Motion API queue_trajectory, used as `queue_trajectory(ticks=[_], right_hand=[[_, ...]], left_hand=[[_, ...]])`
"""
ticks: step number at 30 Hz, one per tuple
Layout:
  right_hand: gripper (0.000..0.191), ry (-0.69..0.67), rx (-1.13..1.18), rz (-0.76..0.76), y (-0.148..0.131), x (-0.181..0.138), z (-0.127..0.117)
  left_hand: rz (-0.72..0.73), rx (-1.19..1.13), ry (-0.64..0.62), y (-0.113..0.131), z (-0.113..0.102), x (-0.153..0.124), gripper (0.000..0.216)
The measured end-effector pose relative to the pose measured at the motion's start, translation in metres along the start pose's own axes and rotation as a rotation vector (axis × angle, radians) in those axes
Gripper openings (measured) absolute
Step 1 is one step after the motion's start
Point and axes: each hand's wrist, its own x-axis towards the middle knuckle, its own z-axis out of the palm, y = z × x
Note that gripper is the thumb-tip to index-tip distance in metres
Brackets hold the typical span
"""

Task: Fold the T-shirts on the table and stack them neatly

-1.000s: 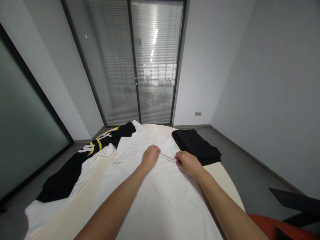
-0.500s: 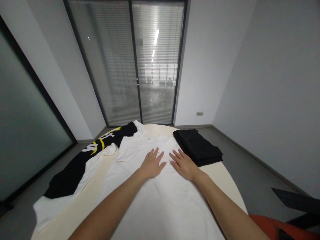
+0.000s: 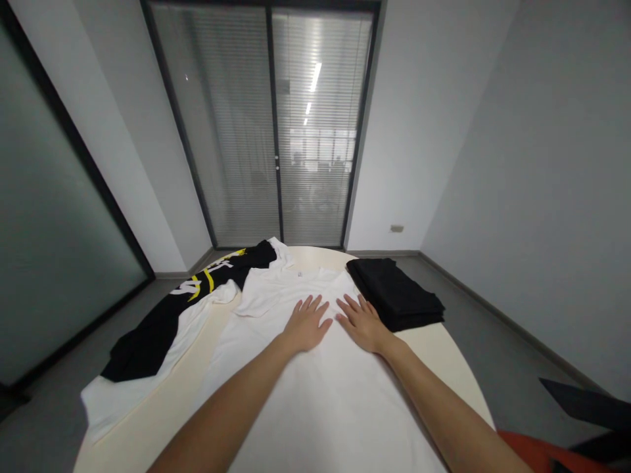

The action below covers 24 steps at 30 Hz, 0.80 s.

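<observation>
A white T-shirt (image 3: 320, 394) lies spread flat on a cream round table (image 3: 438, 358), its collar toward the far edge. My left hand (image 3: 308, 323) rests palm down on the shirt's upper middle, fingers stretched out and apart. My right hand (image 3: 362, 322) lies flat just to its right, fingers also spread, holding nothing. The two hands nearly touch at the fingertips. One shirt sleeve (image 3: 259, 302) is folded over at the left.
A stack of folded black clothes (image 3: 397, 293) sits at the table's right far side. A black garment with yellow and white marks (image 3: 167, 315) lies over white cloth at the left. Glass doors with blinds (image 3: 276, 131) stand behind. An orange chair (image 3: 537, 453) shows at bottom right.
A second ago both hands pinched a fold of the white shirt near the collar. They let it go and now lie flat and open on the cloth.
</observation>
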Motion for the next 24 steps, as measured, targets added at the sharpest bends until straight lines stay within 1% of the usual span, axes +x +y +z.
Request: queue_trajectory(ticks=[2,5,7,9,10,12,14,16,20,24], right_hand=[[0.062,-0.019,-0.017,0.021,-0.002,0.002,0.000],[0.062,-0.025,0.001,0.017,-0.001,0.005,-0.002],[0.057,-0.003,0.004,-0.028,-0.001,0.008,-0.006],[0.050,0.057,-0.028,-0.043,-0.003,0.010,-0.010],[0.047,0.090,-0.055,-0.016,-0.006,0.011,-0.013],[0.041,0.128,-0.133,0.117,-0.014,0.012,-0.020],[0.037,0.122,-0.228,0.280,-0.024,0.014,-0.028],[0.034,0.114,-0.303,0.392,-0.032,0.017,-0.035],[0.031,0.128,-0.331,0.486,-0.037,0.030,-0.044],[0.026,0.097,-0.308,0.523,-0.033,0.041,-0.043]], left_hand=[[-0.006,-0.022,-0.004,0.000,-0.003,0.002,0.057],[-0.035,-0.035,0.029,0.004,-0.003,0.006,0.055],[-0.065,-0.036,0.061,0.008,0.000,0.008,0.054],[-0.085,-0.039,0.096,0.011,0.005,0.009,0.058],[-0.085,-0.039,0.115,0.013,0.008,0.009,0.059],[-0.075,-0.039,0.147,0.013,0.012,0.008,0.060],[-0.071,-0.037,0.161,0.013,0.016,0.008,0.058],[-0.075,-0.036,0.161,0.011,0.017,0.007,0.057],[-0.073,-0.015,0.142,0.009,0.016,0.006,0.059],[-0.066,-0.009,0.144,0.010,0.013,0.006,0.058]])
